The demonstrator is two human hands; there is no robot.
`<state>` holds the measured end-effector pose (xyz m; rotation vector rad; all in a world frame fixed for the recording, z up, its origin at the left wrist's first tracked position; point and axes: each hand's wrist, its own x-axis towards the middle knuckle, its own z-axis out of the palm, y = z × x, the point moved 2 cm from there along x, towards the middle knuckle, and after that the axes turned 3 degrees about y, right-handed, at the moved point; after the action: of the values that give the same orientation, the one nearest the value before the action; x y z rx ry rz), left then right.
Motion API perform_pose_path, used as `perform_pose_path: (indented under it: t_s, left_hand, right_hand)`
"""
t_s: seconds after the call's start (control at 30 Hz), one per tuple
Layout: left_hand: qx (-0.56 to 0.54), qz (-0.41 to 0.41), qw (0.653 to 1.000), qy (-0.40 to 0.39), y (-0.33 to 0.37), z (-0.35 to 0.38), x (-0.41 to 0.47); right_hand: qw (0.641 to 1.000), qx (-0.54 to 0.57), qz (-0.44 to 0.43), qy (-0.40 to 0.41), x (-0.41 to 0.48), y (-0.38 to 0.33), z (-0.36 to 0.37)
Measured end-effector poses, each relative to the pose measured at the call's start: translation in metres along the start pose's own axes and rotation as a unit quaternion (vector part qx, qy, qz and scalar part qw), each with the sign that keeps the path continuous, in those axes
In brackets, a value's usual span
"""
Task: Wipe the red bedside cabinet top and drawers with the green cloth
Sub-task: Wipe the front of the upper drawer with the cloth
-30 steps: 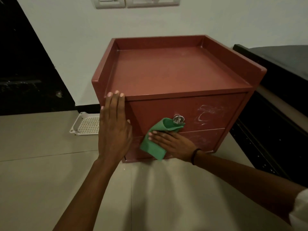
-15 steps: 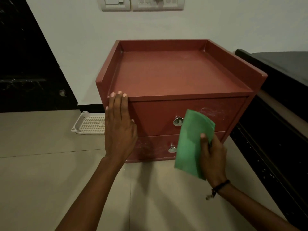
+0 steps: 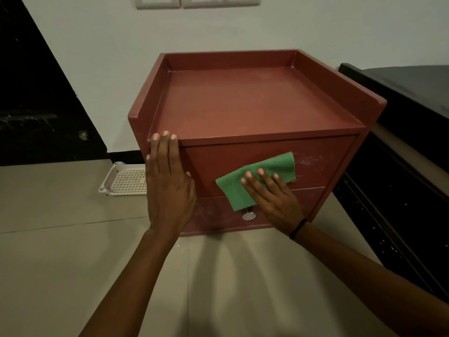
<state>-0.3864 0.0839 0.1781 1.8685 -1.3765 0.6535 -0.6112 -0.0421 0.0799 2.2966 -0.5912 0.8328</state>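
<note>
The red bedside cabinet [image 3: 247, 105] stands on the floor against the white wall, with a rimmed top and two drawers. My left hand [image 3: 167, 183] lies flat on its front left corner, fingertips at the top edge. My right hand [image 3: 274, 200] presses the green cloth [image 3: 257, 176] flat against the upper drawer front [image 3: 323, 161], covering that drawer's knob. The lower drawer's metal knob [image 3: 249, 215] shows just below the cloth. Whitish smears mark the upper drawer to the right of the cloth.
A white perforated plastic tray [image 3: 124, 181] lies on the beige tiled floor left of the cabinet. A dark bed frame [image 3: 398, 166] runs along the right side. A black panel [image 3: 31, 105] fills the left wall; switch plates [image 3: 196, 1] sit above.
My right hand, which held the cloth loose and off the cabinet half a second ago, has pressed it back onto the upper drawer front. My left hand has stayed on the corner.
</note>
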Motion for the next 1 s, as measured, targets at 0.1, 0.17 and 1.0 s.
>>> perform_pose_path:
  t_s: [0.1, 0.17, 1.0]
  left_hand:
    - [0.005, 0.002, 1.000, -0.004, -0.002, -0.002, 0.000]
    - [0.003, -0.001, 1.000, -0.005, -0.001, -0.002, -0.001]
    - [0.001, -0.005, 1.000, 0.020, 0.005, 0.002, 0.000]
  right_hand:
    - [1.000, -0.009, -0.002, -0.017, -0.025, -0.001, 0.009]
    - [1.000, -0.010, 0.011, -0.027, -0.033, 0.001, 0.010]
    - [0.992, 0.065, -0.005, 0.111, 0.032, 0.003, -0.026]
